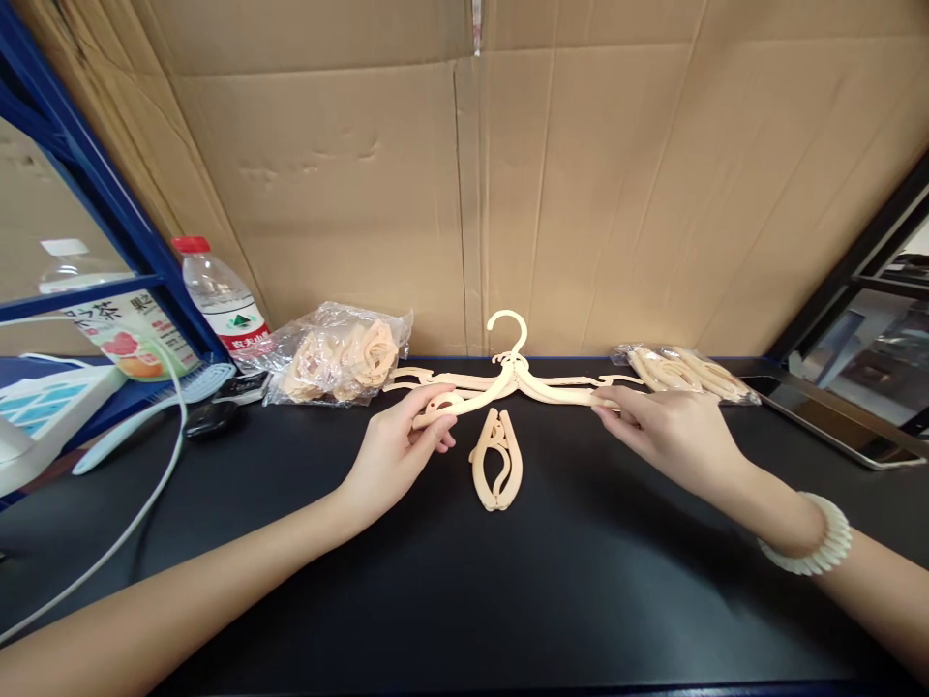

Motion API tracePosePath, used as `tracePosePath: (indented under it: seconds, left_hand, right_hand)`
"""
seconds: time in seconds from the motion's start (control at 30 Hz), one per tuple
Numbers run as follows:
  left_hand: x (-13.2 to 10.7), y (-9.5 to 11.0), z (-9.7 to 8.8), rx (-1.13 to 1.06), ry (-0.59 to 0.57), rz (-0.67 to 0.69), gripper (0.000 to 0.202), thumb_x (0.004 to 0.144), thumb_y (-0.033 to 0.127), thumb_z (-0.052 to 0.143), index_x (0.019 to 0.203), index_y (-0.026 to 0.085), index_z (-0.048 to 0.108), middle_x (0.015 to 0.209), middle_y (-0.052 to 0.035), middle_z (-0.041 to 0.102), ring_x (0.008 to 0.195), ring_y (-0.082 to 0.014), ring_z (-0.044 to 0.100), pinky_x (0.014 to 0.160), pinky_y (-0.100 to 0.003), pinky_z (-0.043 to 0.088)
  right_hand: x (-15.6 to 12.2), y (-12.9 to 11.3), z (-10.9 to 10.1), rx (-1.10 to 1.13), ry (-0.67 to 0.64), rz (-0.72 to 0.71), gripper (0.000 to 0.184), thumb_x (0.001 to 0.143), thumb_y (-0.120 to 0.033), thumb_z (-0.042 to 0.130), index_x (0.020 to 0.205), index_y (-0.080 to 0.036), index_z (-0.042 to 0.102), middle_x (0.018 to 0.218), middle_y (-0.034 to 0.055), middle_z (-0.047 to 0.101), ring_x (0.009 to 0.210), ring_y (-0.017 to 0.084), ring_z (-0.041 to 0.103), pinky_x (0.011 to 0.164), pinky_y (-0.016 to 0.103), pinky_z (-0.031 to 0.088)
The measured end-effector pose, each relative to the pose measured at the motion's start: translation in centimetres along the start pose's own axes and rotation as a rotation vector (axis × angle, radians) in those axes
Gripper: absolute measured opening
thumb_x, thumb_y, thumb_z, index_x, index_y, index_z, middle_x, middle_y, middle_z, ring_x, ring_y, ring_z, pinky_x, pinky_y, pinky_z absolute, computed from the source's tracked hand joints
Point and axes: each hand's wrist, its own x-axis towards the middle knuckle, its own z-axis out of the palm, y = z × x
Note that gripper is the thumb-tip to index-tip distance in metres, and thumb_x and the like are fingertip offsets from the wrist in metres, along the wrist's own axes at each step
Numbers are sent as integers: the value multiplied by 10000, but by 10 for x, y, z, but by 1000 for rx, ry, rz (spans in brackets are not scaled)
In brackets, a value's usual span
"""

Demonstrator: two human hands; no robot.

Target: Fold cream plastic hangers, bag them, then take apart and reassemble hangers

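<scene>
Fingers (435, 431) of our left hand (396, 453) and right hand (672, 431) grasp the hanger (512, 374); a folded hanger (496, 472) lies beside it.

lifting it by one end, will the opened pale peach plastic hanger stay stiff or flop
The opened pale peach plastic hanger probably sags at its joints: a matching folded hanger lies beside it, and the left hand and right hand each hold an arm. Thin arms suggest light weight. Lying flat, it should slide on the black table, not roll.
</scene>
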Motion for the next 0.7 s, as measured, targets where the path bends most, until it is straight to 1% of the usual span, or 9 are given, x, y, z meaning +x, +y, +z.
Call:
tracePosePath:
  seconds: [0.07,0.1,0.27,0.33,0.4,0.47,0.53,0.63,0.7]
  left_hand:
    - [0,-1,-2,-2,3,17,379,903,341,547,1237,161,564,772,-20,653,640,-143,663,647,-280,592]
    - [0,-2,-3,-1,10,25,385,904,335,548,1246,158,570,747,-16,653,631,-141,659,648,-278,589]
    - [2,1,-5,-53,52,12,423,904,338,554,1285,155,562,796,-28,676,643,-136,658,649,-272,583]
    - [2,5,-4,-96,64,-10,423,896,340,568,1273,148,570,785,-23,672,645,-132,655,653,-264,583]
    - [2,8,-4,-128,70,-25,421,889,341,583,1260,143,575,770,-18,666,647,-130,651,653,-258,580]
    - [2,10,-4,-153,68,-38,422,886,343,590,1255,140,575,782,-20,661,651,-130,649,647,-256,578]
    - [2,9,-4,-171,61,-55,430,884,344,593,1259,134,569,799,-25,656,652,-130,648,641,-256,577]
    - [3,8,-3,-189,57,-73,433,882,343,596,1258,130,564,816,-30,650,654,-129,645,639,-259,576]
    - [3,7,-3,-193,59,-79,427,881,343,597,1251,133,566,841,-33,648,654,-127,644,636,-259,574]
  right_hand:
    - [0,1,0,-32,37,13,286,959,-270,442,871,-160,691,456,-22,557,389,102,480,442,229,220]
    - [0,2,1,-49,50,22,293,965,-275,437,890,-158,694,449,-23,548,383,103,473,442,229,215]
    - [-1,4,5,-135,40,37,318,987,-298,412,953,-164,699,434,-21,514,383,112,451,455,237,195]
    - [-1,3,4,-151,39,49,309,990,-296,413,967,-168,693,418,-32,481,373,108,423,456,240,191]
    - [-1,1,3,-141,47,64,284,989,-285,425,971,-170,684,439,-33,491,387,106,422,461,243,204]
    - [0,0,2,-99,42,81,254,986,-265,436,963,-173,671,542,-11,573,460,113,482,474,245,237]
    - [0,-1,2,-37,20,102,236,984,-248,436,957,-174,658,687,22,635,576,132,546,503,246,291]
    - [1,-1,3,55,-3,125,228,980,-234,428,974,-164,645,789,61,606,674,161,557,575,267,393]
    - [1,-2,5,131,15,124,215,971,-228,435,988,-164,639,859,85,569,732,177,563,633,300,458]
